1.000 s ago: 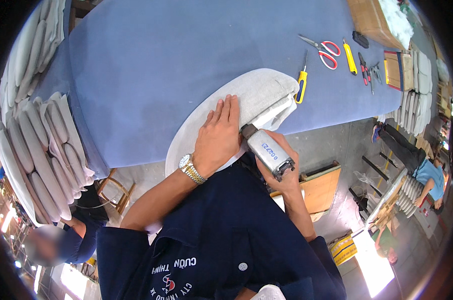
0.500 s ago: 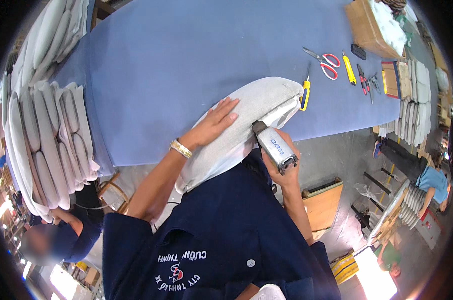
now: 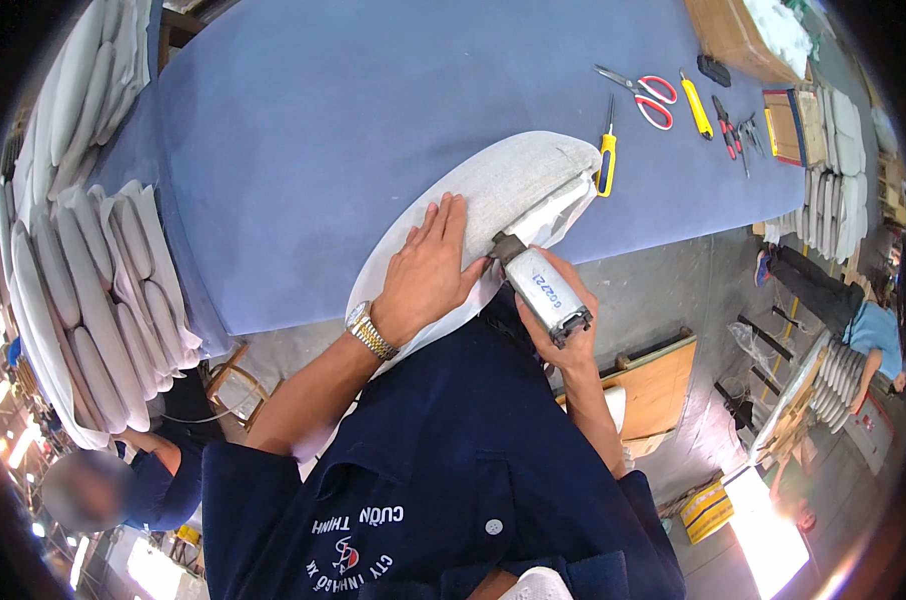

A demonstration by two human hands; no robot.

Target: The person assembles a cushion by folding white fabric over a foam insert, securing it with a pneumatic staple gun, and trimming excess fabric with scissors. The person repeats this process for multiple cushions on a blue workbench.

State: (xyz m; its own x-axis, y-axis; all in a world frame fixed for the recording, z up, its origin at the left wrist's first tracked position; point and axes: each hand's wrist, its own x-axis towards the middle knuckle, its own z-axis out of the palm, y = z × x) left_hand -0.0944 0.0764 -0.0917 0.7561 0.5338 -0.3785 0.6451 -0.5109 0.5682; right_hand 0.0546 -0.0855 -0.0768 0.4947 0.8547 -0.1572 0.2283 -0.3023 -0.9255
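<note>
A light grey fabric-covered seat cushion (image 3: 518,170) lies tilted across the near edge of the blue worktable (image 3: 303,130), its lower end against my body. My left hand (image 3: 425,268) rests flat on the fabric, fingers stretched out and thumb pointing toward the cushion's right edge. In my right hand (image 3: 576,346) is a silver staple gun (image 3: 543,285), gripped with the fingers wrapped round it. Its dark nose touches or nearly touches the folded edge, close to my left thumb. Loose white material (image 3: 568,212) shows along that edge.
A yellow screwdriver (image 3: 607,165) lies beside the cushion's far tip. Beyond are red-handled scissors (image 3: 655,100), a yellow cutter (image 3: 695,108) and pliers (image 3: 725,130). Stacked grey cushions (image 3: 98,300) stand at left. A cardboard box (image 3: 728,35) sits far right. Other people work on both sides.
My left hand has slid down the cushion toward me, its thumb now near the gun's nose. The staple gun has shifted slightly left along the edge.
</note>
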